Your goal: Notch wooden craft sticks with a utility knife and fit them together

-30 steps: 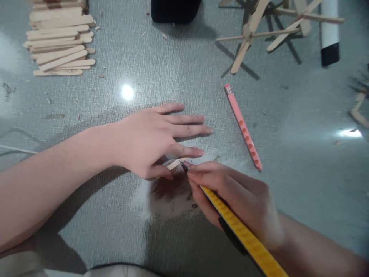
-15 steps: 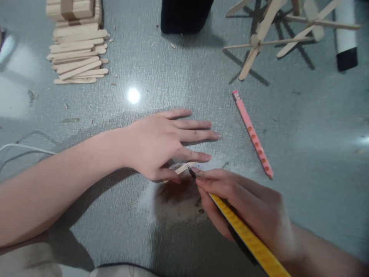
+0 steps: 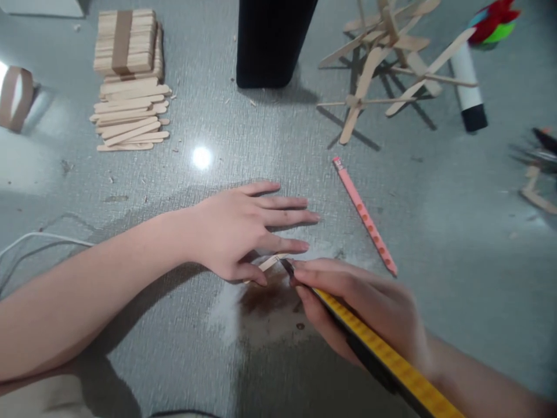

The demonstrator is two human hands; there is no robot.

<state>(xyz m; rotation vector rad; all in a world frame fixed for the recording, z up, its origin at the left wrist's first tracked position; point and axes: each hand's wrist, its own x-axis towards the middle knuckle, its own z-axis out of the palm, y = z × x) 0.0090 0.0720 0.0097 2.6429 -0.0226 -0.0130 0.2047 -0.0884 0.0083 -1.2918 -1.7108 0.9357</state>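
Observation:
My left hand [image 3: 237, 229] lies palm down on the table with its fingers stretched out and spread. Its thumb and index finger rest against a small wooden craft stick [image 3: 268, 264], part of which they hide. My right hand [image 3: 361, 305] is closed round a yellow and black utility knife [image 3: 383, 354], gripped low near the blade. The blade tip touches the stick, or is just beside it, near the stick's right end. Under the stick is a pale patch with a brown stain on the table.
A pink pencil [image 3: 365, 217] lies right of my hands. Loose craft sticks [image 3: 130, 119] and a banded bundle [image 3: 141, 43] are at back left. A black box-like object [image 3: 272, 46] stands at the back, beside a craft-stick structure [image 3: 359, 87] and a white marker-like object [image 3: 470, 87].
The view has shifted, showing more of the table's far side. My left hand stays spread beside the stick. My right hand keeps the knife at the stick, its blade lying slightly differently.

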